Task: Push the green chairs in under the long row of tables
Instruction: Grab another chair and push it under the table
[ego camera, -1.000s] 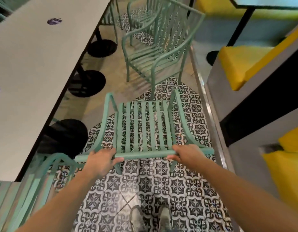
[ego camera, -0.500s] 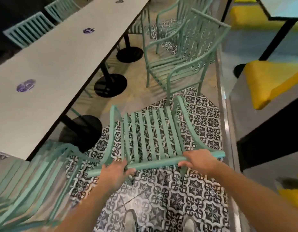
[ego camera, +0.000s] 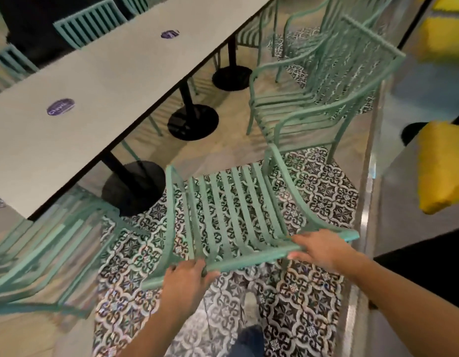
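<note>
Head view, from nearest outward: both hands grasp the top rail of a mint-green slatted metal armchair [ego camera: 231, 215] at lower centre of the frame. The left hand [ego camera: 183, 282] curls round the rail near its left end; the right hand [ego camera: 323, 247] wraps it near the right end, fingers over the bar. The chair stands on black-and-white patterned floor tiles [ego camera: 313, 292], well clear of the table, its seat pointing toward the upper centre of the frame.

That is the relation the push turns on. The long grey-white tabletop [ego camera: 102, 99] runs as a diagonal from lower left to upper centre, so it lies up and to the left of the grip, while the chair's front-to-back axis runs nearly alongside that edge instead of across it. The left hand is the nearer one to the table. In my judgement the chair must swing left before it can slide under.

Counting the green chairs: the held one; a blurred one at lower left [ego camera: 43, 253]; one standing out at upper right [ego camera: 323, 99], with at least one more behind it; and about three backs [ego camera: 91, 21] across the table at upper left. Three round black pedestal bases [ego camera: 192, 122] show beneath the top, and two purple round stickers [ego camera: 60, 106] on it.
</note>
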A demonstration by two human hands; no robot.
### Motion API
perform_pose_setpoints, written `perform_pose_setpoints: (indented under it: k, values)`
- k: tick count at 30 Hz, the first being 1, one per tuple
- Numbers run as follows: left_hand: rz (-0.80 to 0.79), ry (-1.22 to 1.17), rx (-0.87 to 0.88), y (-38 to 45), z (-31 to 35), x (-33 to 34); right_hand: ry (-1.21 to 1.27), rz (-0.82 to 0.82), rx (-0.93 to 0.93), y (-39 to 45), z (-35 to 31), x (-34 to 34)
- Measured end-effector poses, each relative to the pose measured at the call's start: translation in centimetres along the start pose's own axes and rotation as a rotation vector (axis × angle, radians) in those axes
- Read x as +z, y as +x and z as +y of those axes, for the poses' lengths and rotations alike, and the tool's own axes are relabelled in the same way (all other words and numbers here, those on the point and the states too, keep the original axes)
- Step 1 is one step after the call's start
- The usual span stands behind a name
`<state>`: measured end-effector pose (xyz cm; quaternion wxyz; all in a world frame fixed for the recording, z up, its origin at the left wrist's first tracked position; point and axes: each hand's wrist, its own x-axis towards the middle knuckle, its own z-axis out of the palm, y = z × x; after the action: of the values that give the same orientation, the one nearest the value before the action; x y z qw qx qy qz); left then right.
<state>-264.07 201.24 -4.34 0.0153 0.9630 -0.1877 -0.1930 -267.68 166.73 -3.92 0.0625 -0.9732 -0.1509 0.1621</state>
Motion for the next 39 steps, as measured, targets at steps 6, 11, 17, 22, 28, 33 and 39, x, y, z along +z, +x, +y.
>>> perform_pose_setpoints:
  k: [6, 11, 17, 22, 28, 33, 39]
  values:
    - [-0.053, -0.065, -0.104, 2.3, 6.8, -0.5, 0.014, -0.022, -0.054, 1.7, 9.2, -0.5]
    - [-0.06, -0.14, -0.138, 4.6, 10.4, -1.7, -0.033, -0.042, -0.123, 3.7, 14.2, -1.7]
    - [-0.056, -0.215, -0.236, 7.3, 14.7, -2.0, -0.07, -0.121, -0.178, 5.8, 19.7, -3.8]
    - [-0.031, -0.262, -0.351, 9.0, 19.6, -3.0, -0.098, -0.166, -0.222, 7.0, 23.3, -6.4]
    - [-0.03, -0.251, -0.392, 10.8, 23.1, -2.3, -0.139, -0.206, -0.265, 7.7, 27.0, -8.0]
    - [0.055, -0.273, -0.427, 10.8, 24.0, -2.1, -0.184, -0.163, -0.195, 7.4, 28.1, -7.6]
    - [0.434, -0.802, -1.173, 7.6, 19.8, -0.2, 0.955, 0.48, 0.92, 6.3, 30.0, -8.1]
